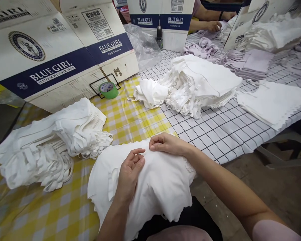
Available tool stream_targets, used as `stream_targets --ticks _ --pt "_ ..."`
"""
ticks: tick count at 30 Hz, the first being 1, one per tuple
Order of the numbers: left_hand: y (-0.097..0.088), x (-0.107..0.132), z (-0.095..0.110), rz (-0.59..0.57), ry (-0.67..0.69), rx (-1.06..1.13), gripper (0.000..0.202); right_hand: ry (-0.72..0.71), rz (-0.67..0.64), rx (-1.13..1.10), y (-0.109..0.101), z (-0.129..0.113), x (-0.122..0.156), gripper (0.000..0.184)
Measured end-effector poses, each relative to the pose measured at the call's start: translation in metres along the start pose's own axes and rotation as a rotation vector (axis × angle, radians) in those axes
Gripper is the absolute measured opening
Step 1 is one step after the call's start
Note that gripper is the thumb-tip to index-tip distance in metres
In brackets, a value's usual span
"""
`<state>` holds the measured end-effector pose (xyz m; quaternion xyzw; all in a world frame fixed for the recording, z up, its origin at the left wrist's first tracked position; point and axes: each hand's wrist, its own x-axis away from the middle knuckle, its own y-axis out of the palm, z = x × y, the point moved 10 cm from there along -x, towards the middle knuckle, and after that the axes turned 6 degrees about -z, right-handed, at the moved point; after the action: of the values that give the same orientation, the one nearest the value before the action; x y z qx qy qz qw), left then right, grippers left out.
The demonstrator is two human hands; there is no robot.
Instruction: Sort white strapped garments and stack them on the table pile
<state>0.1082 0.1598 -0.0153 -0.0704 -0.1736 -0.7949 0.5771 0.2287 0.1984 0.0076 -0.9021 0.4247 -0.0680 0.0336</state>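
Note:
A stack of white cloth pieces with scalloped edges (pixel 155 187) lies at the near table edge and hangs over it. My left hand (pixel 130 172) rests on top of it, fingers curled and pinching the top layer. My right hand (pixel 167 144) is closed at the stack's far edge, thumb and fingers pinching the same white fabric. A big heap of white mask-like pieces with ear loops (pixel 47 147) lies to the left. Another white heap (pixel 190 83) sits further back in the middle.
Blue Girl beer cartons (pixel 52 50) stand along the back left, with a green tape roll (pixel 108 89) in front. Lilac cloth pieces (pixel 240 58) and flat white stacks (pixel 273 100) lie right. Another person's hands (pixel 215 23) work at the far side.

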Motion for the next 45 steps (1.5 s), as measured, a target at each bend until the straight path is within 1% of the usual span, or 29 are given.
stream_targets --ticks 5,9,11,13,15,16,17,19,21,22,24,26,27,30,31,33,36,38,40,41,43,44,45 --pt "-0.006 0.0 0.0 0.023 0.025 0.01 0.027 0.022 0.01 -0.028 0.0 0.006 0.001 0.021" --pt "-0.004 -0.002 0.002 0.013 0.045 -0.045 0.027 0.027 0.018 -0.02 0.001 0.006 -0.001 0.022" --pt "0.0 0.001 0.007 0.021 0.091 -0.183 0.026 0.019 0.045 0.018 0.0 0.001 0.0 0.02" --pt "0.005 0.01 0.019 0.046 0.193 -0.422 0.027 -0.002 0.106 0.094 -0.002 -0.007 0.003 0.015" --pt "0.01 0.028 0.034 0.082 0.332 -0.712 0.031 -0.031 0.212 0.201 -0.008 -0.017 0.013 0.01" --pt "0.01 0.039 0.041 0.112 0.397 -0.852 0.034 -0.05 0.274 0.256 -0.011 -0.024 0.021 0.009" --pt "0.007 0.051 0.046 0.152 0.446 -0.979 0.036 -0.067 0.336 0.307 -0.014 -0.029 0.03 0.008" --pt "-0.011 0.071 0.05 0.244 0.472 -1.18 0.042 -0.086 0.441 0.385 -0.018 -0.037 0.05 0.009" --pt "-0.038 0.084 0.048 0.3 0.418 -1.296 0.044 -0.078 0.513 0.429 -0.02 -0.038 0.069 0.01" --pt "-0.052 0.086 0.044 0.297 0.376 -1.321 0.041 -0.067 0.541 0.444 -0.019 -0.037 0.077 0.011" --pt "-0.072 0.087 0.037 0.245 0.295 -1.313 0.028 -0.053 0.588 0.467 -0.016 -0.034 0.091 0.011" --pt "-0.083 0.084 0.034 0.198 0.244 -1.276 0.015 -0.041 0.622 0.485 -0.011 -0.031 0.1 0.011" --pt "-0.087 0.082 0.035 0.194 0.226 -1.259 0.015 -0.034 0.634 0.493 -0.008 -0.03 0.103 0.011" --pt "-0.099 0.073 0.044 0.255 0.151 -1.215 0.019 -0.01 0.645 0.526 0.002 -0.027 0.108 0.012" --pt "-0.105 0.068 0.047 0.274 0.121 -1.175 0.02 -0.002 0.64 0.544 0.006 -0.027 0.109 0.012" --pt "-0.118 0.058 0.052 0.302 0.089 -1.03 0.023 0.014 0.624 0.602 0.013 -0.026 0.11 0.013" --pt "-0.145 0.051 0.06 0.414 0.142 -0.78 0.029 0.031 0.604 0.736 0.022 -0.023 0.113 0.015" --pt "-0.16 0.058 0.063 0.525 0.203 -0.741 0.035 0.031 0.629 0.805 0.025 -0.022 0.119 0.015" --pt "-0.167 0.075 0.06 0.617 0.23 -0.793 0.043 0.048 0.694 0.817 0.024 -0.019 0.129 0.016" --pt "-0.168 0.086 0.055 0.653 0.213 -0.833 0.044 0.075 0.73 0.8 0.022 -0.017 0.134 0.017" --pt "-0.169 0.109 0.038 0.705 0.111 -0.917 0.043 0.154 0.783 0.74 0.02 -0.01 0.143 0.019" --pt "-0.168 0.119 0.028 0.708 0.035 -0.956 0.041 0.199 0.791 0.71 0.019 -0.006 0.145 0.02" --pt "-0.166 0.127 0.016 0.687 -0.044 -0.985 0.04 0.242 0.788 0.688 0.02 -0.003 0.146 0.021"
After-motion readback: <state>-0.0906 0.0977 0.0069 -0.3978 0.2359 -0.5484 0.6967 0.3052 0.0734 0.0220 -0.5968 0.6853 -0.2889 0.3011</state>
